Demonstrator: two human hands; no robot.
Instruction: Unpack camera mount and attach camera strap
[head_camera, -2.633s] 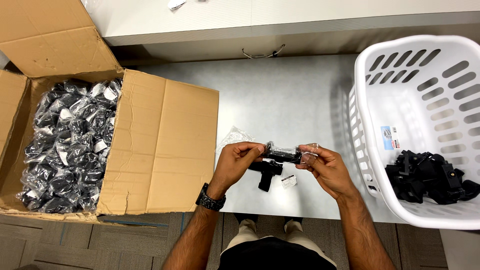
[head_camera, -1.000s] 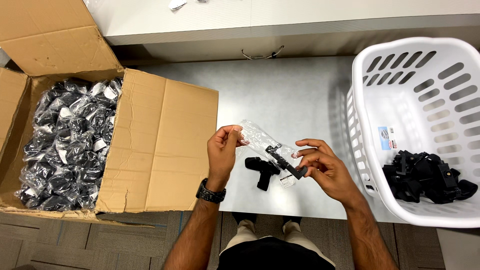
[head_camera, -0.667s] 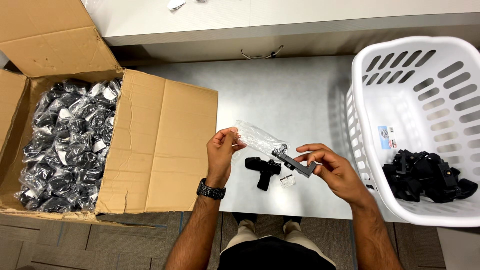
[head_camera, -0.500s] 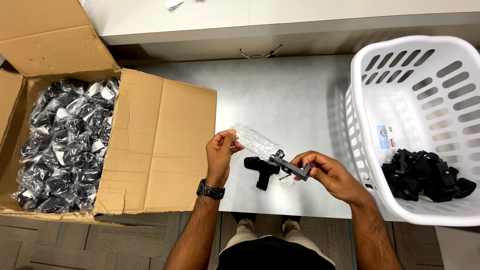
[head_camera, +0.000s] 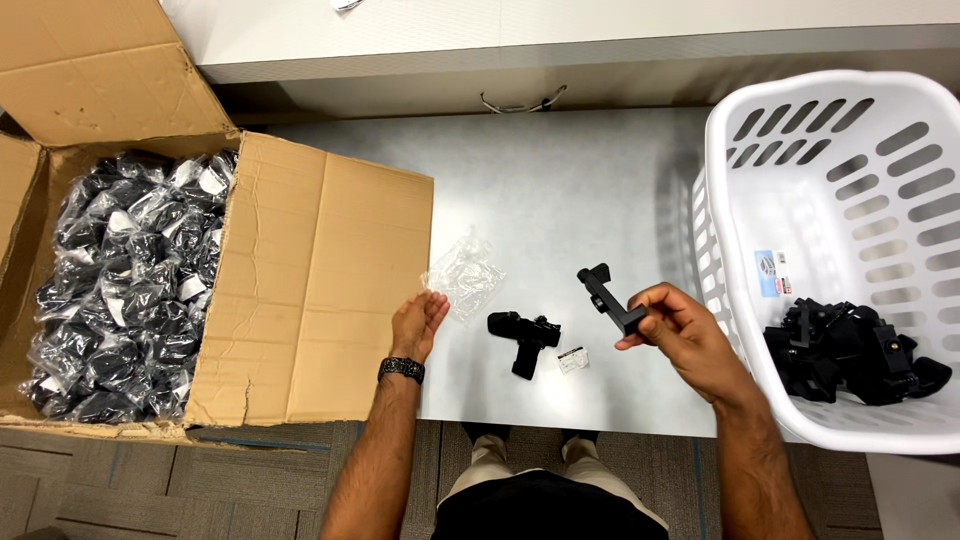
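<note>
Right hand (head_camera: 685, 335) is pinching a black plastic bracket (head_camera: 608, 297) up off the grey table (head_camera: 560, 200), fingers closed on its lower end. Left hand (head_camera: 417, 322) is open, fingers loose, right next to an empty clear plastic bag (head_camera: 464, 275). Another black part (head_camera: 524, 335) lies on the table between the hands, white laundry basket (head_camera: 740, 270) on the right.

One head-worn camera looks steeply down, close over the table (head_camera: 560, 180).

Clear empty bag (head_camera: 463, 274) beside cardboard box (head_camera: 320, 280) of bagged parts
</note>
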